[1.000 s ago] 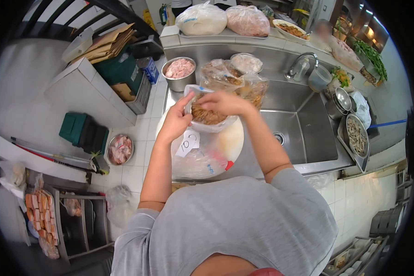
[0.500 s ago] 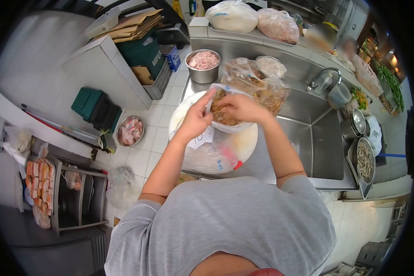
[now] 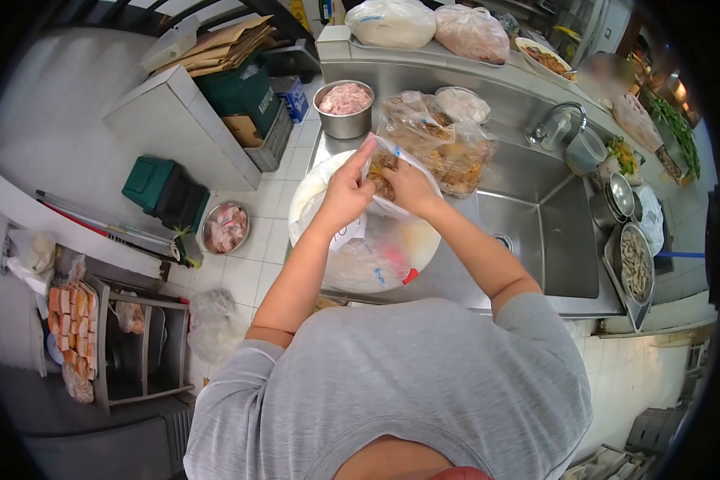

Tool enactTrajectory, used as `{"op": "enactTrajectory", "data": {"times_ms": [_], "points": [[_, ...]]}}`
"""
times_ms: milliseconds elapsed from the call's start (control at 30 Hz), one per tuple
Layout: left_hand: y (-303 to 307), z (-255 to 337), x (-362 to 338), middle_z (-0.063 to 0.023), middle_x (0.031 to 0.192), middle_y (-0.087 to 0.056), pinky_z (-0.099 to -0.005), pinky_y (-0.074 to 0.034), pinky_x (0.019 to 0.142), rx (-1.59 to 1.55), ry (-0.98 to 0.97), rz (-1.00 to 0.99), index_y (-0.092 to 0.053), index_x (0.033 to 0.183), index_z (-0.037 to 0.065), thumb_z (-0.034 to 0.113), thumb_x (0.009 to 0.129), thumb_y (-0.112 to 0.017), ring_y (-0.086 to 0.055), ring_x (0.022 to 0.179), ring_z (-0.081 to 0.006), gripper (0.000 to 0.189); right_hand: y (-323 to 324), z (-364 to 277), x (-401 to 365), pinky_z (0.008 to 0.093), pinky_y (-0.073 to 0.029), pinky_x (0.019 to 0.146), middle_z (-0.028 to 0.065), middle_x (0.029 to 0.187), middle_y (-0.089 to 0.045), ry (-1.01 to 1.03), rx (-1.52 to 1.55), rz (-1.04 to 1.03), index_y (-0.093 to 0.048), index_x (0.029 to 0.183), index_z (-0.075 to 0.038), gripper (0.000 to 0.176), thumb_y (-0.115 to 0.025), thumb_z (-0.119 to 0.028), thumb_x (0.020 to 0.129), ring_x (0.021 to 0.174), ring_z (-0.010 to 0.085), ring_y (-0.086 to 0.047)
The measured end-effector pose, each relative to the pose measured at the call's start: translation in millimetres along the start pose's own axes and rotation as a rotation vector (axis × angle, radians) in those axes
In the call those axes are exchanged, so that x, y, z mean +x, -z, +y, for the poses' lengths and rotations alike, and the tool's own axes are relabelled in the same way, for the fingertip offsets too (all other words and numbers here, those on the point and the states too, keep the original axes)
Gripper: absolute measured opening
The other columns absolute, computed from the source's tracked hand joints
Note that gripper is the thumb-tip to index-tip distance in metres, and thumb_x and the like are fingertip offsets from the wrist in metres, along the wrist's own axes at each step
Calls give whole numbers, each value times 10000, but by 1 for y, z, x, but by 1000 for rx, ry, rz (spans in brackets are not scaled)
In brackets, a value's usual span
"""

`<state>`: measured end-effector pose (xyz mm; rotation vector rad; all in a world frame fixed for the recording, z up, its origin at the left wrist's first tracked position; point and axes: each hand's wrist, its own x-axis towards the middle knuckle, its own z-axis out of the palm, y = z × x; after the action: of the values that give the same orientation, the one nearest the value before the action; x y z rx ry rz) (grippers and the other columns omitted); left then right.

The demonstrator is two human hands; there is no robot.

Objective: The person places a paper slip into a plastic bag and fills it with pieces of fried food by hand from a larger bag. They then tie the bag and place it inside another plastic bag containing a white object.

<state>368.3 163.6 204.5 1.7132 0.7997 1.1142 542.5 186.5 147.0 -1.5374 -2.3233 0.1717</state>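
My left hand [image 3: 346, 196] is closed on the rim of a clear plastic bag [image 3: 421, 163] and holds its mouth apart. Inside the bag are brown food pieces [image 3: 382, 182], too small to name. My right hand [image 3: 410, 190] reaches into the bag, fingers bunched and curled among the pieces, their tips hidden. Under both hands, a wide round white surface [image 3: 426, 244] carries a clear plastic wrap [image 3: 360, 268] and a white paper label [image 3: 349, 231] with handwriting. Just beyond the hands lies a larger clear bag [image 3: 466, 160] of similar brown food.
A metal pot of raw minced meat [image 3: 346, 100] stands behind the left hand. The steel sink [image 3: 540, 232] with its tap [image 3: 572, 112] is at my right, near a tray of grey-white pieces [image 3: 637, 264]. On the floor at left is a bowl of raw meat [image 3: 226, 227].
My right hand has gone deeper into the bag, and its fingers are more hidden. The left hand still holds the rim. The whole view has shifted slightly.
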Motion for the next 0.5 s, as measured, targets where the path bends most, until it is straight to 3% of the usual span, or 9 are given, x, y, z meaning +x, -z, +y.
{"op": "enactTrajectory", "data": {"times_ms": [67,233,333,367,433,500], "points": [[2,0,1,5,1489,-307,-195,-463,591,34,-19,2,-361,1414,130,-117,747,-442,-447,618,-21,716,16,-6,-7,425,-433,876,247,1211,-476,-15,99,39,-569,1091,-42,465,-702,-216,680,1099,392,-494],[9,3,-1,-1,1496,-293,-189,-450,586,76,8,-11,-337,1426,140,-125,740,-421,-443,620,-20,739,65,-23,-39,429,-408,929,254,1198,-506,-211,361,219,-547,1083,30,554,-736,-204,617,1140,369,-470],[8,6,-5,-25,1499,-288,-177,-418,574,85,-20,-25,-321,1434,149,-134,732,-416,-429,626,-15,763,74,-6,-63,385,-451,862,183,1111,-583,-122,442,491,-549,1088,33,504,-715,-157,651,1019,295,-554],[6,3,-6,-35,1499,-286,-171,-403,573,97,-48,-42,-315,1437,152,-136,730,-416,-423,631,-13,770,83,-5,-72,362,-461,825,155,1078,-595,-162,667,469,-549,1090,33,485,-704,-132,661,971,261,-567],[3,1,-9,-51,1502,-283,-178,-403,612,134,-77,-67,-309,1438,145,-135,719,-429,-453,752,-41,781,116,-14,-86,315,-482,752,100,1012,-620,-238,1114,416,-549,1096,33,450,-681,-83,682,875,193,-592],[0,3,-15,-64,1504,-282,-198,-426,671,170,-69,-85,-307,1436,132,-131,704,-447,-509,912,-85,791,122,6,-91,277,-478,702,68,959,-625,-245,1240,485,-556,1089,24,423,-662,-33,684,822,148,-588]]}}
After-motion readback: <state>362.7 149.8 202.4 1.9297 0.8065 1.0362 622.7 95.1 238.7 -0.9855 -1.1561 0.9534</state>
